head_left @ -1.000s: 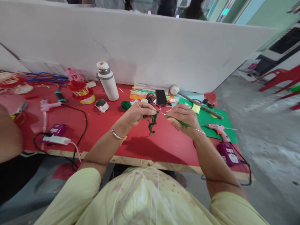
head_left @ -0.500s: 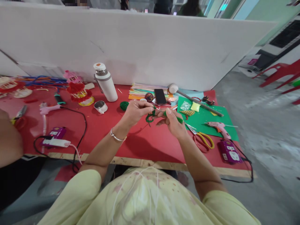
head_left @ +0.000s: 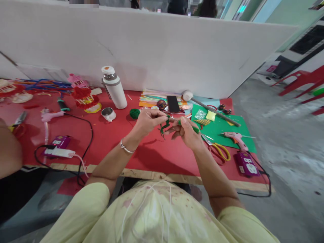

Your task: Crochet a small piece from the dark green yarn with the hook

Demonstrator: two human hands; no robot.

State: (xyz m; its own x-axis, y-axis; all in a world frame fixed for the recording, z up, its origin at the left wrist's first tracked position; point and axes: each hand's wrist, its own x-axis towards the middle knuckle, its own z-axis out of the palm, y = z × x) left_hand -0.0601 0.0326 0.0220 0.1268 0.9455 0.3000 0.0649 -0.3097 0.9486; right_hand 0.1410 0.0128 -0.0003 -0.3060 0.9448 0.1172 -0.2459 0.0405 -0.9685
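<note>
My left hand (head_left: 149, 122) pinches a small strip of green crochet work (head_left: 164, 128), whose lower end dangles over the red table. In my right hand (head_left: 187, 132) is a crochet hook (head_left: 194, 129) with a green handle, its metal shaft pointing left into the green yarn at my left fingertips. A ball of green yarn (head_left: 134, 113) lies just left of my left hand. The hook's tip and the loop on it are too small to make out. Scissors (head_left: 219, 152) with red and yellow handles lie right of my right hand.
Behind my hands lie a phone (head_left: 173, 104) and a multicoloured yarn ball (head_left: 161, 104). A white thermos (head_left: 115, 89) and a metal cup (head_left: 108, 114) stand left. A pink glue gun (head_left: 236, 138) and purple power box (head_left: 246, 164) sit right. A person's arm (head_left: 9, 152) is at far left.
The green crochet strip has turned and now hangs lower, less curled. My hands stay close together in nearly the same place, the hook still at the yarn.
</note>
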